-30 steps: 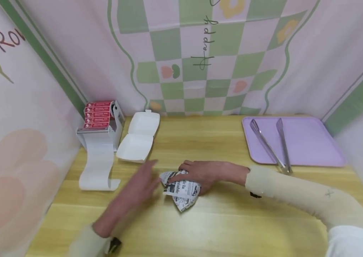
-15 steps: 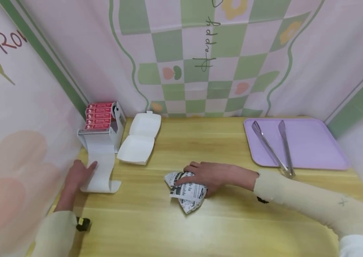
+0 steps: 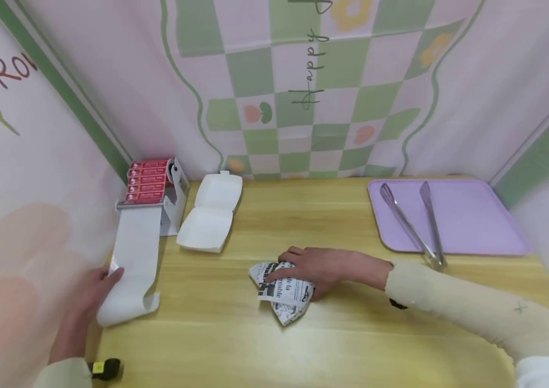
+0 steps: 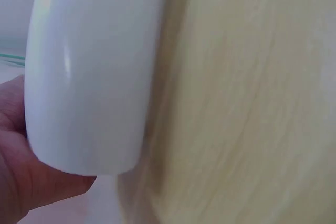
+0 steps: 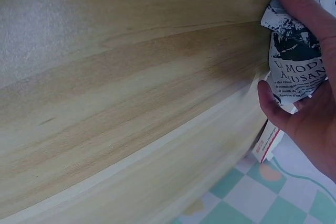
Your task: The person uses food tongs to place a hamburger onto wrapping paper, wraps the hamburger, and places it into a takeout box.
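Observation:
My left hand [image 3: 82, 296] grips the left edge of a white paper strip [image 3: 135, 256] that hangs from a label dispenser [image 3: 171, 213] at the back left. Red labels [image 3: 145, 183] lie over the dispenser's top. In the left wrist view the strip [image 4: 94, 77] bends in a smooth curve beside the fingers [image 4: 47, 184]. At the middle of the table, my right hand [image 3: 320, 269] holds a packet [image 3: 290, 310] wrapped in newsprint-patterned paper. The right wrist view shows thumb and fingers around this packet [image 5: 299, 56]; its contents are hidden.
An unfolded white takeaway box [image 3: 208, 223] lies just right of the dispenser. Toward the back right is a purple tray [image 3: 478, 215], with metal tongs [image 3: 405, 221] resting on it and reaching past its front edge. Patterned curtains [image 3: 299, 91] close off the back and sides.
My left hand went from beside the packet to the strip, then drew it toward me and left; more strip hangs out and the labels shifted. My right hand stayed on the packet.

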The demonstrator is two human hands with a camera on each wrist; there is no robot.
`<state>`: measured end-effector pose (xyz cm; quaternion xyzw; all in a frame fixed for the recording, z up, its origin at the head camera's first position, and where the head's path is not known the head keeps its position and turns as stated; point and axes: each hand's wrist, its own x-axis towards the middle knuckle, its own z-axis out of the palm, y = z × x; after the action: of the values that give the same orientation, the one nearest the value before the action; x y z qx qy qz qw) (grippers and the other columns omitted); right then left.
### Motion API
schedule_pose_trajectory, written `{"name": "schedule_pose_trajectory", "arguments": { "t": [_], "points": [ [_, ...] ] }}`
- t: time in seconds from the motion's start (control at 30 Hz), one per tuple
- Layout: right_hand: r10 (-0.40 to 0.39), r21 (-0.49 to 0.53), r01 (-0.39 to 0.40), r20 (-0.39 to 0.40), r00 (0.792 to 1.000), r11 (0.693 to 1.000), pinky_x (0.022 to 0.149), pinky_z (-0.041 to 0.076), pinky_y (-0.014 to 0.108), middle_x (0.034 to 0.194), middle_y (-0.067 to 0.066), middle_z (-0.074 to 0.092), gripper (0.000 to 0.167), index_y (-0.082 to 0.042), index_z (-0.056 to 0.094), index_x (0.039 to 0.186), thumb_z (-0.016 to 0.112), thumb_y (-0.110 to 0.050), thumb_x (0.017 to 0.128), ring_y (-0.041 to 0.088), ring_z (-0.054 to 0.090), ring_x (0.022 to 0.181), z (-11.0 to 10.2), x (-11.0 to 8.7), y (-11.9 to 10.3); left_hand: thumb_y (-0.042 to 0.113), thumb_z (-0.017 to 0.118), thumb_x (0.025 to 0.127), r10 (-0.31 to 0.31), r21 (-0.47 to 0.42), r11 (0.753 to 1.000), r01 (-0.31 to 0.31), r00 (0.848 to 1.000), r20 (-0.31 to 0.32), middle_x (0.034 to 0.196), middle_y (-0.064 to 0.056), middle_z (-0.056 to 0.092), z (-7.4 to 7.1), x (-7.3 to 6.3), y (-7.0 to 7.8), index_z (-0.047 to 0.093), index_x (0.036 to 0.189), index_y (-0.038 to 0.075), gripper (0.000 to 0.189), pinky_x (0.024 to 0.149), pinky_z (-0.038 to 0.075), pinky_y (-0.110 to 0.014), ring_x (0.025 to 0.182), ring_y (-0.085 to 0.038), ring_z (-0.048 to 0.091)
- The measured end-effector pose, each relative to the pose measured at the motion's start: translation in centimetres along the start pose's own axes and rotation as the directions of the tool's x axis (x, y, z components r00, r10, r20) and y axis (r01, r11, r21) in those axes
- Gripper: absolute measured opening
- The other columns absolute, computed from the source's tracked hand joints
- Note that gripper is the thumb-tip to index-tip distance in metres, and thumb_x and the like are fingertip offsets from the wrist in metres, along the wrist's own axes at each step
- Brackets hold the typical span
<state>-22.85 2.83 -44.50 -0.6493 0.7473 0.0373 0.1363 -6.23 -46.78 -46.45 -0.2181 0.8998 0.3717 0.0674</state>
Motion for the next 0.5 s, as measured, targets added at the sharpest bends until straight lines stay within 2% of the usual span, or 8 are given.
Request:
{"name": "schedule_pose_trajectory", "arguments": {
  "t": [0.1, 0.17, 0.3, 0.43, 0.47, 0.5],
  "points": [
    [0.001, -0.001, -0.001, 0.0, 1.0, 1.0, 0.102, 0.05, 0.038, 0.152, 0.006, 0.04, 0.099, -0.045, 0.023, 0.154, 0.084, -0.039, 0.077, 0.021, 0.039, 0.136, 0.0, 0.0, 0.0, 0.034, 0.042, 0.107, 0.029, -0.033, 0.999, -0.029, 0.999, 0.013, 0.084, -0.009, 0.067, 0.0, -0.9, -0.2, 0.054, 0.118, -0.02, 0.056, 0.063, 0.051, -0.027, 0.069, -0.01, 0.059],
    [0.001, 0.004, -0.001, 0.002, 1.0, 1.0, 0.102, 0.05, 0.038, 0.152, 0.006, 0.04, 0.098, -0.045, 0.023, 0.154, 0.083, -0.038, 0.077, 0.021, 0.039, 0.136, 0.0, -0.1, 0.0, 0.033, 0.042, 0.107, 0.022, -0.037, 0.999, -0.021, 1.0, 0.019, 0.081, -0.005, 0.064, 0.0, -1.2, -0.1, 0.055, 0.112, -0.017, 0.052, 0.062, 0.05, -0.027, 0.068, -0.01, 0.057],
    [0.008, 0.008, -0.008, 0.001, 1.0, 1.0, 0.102, 0.05, 0.038, 0.151, 0.006, 0.04, 0.099, -0.045, 0.023, 0.154, 0.083, -0.038, 0.077, 0.021, 0.039, 0.136, 0.0, -0.2, 0.0, 0.034, 0.04, 0.108, -0.009, -0.033, 0.999, 0.011, 0.998, 0.055, 0.088, -0.008, 0.066, 0.0, -1.5, 0.0, 0.052, 0.117, -0.018, 0.055, 0.066, 0.051, -0.027, 0.074, -0.01, 0.059],
    [0.015, -0.004, -0.015, -0.008, 1.0, 1.0, 0.101, 0.051, 0.038, 0.151, 0.006, 0.04, 0.1, -0.045, 0.023, 0.154, 0.084, -0.038, 0.076, 0.021, 0.04, 0.135, 0.2, -0.3, 0.0, 0.039, 0.036, 0.108, -0.016, 0.058, 0.998, 0.012, 0.998, 0.065, 0.098, -0.02, 0.067, 0.0, -1.4, 0.1, 0.049, 0.126, -0.019, 0.062, 0.07, 0.05, -0.03, 0.082, -0.017, 0.061],
    [0.014, -0.009, -0.015, -0.01, 1.0, 1.0, 0.101, 0.051, 0.038, 0.151, 0.005, 0.041, 0.1, -0.045, 0.023, 0.154, 0.085, -0.038, 0.075, 0.021, 0.04, 0.135, 0.3, -0.3, 0.0, 0.039, 0.037, 0.107, -0.002, 0.101, 0.995, -0.002, 0.999, 0.04, 0.098, -0.023, 0.066, 0.0, -1.4, 0.2, 0.05, 0.124, -0.018, 0.061, 0.07, 0.05, -0.032, 0.082, -0.021, 0.062],
    [0.011, -0.013, -0.011, -0.012, 1.0, 1.0, 0.101, 0.051, 0.037, 0.15, 0.006, 0.041, 0.101, -0.045, 0.022, 0.154, 0.085, -0.038, 0.075, 0.021, 0.04, 0.134, 0.3, -0.3, 0.0, 0.038, 0.04, 0.106, 0.017, 0.16, 0.987, -0.013, 1.0, -0.021, 0.1, -0.027, 0.065, 0.1, -1.5, 0.5, 0.05, 0.123, -0.018, 0.059, 0.07, 0.051, -0.035, 0.082, -0.026, 0.063]
  ]
}}
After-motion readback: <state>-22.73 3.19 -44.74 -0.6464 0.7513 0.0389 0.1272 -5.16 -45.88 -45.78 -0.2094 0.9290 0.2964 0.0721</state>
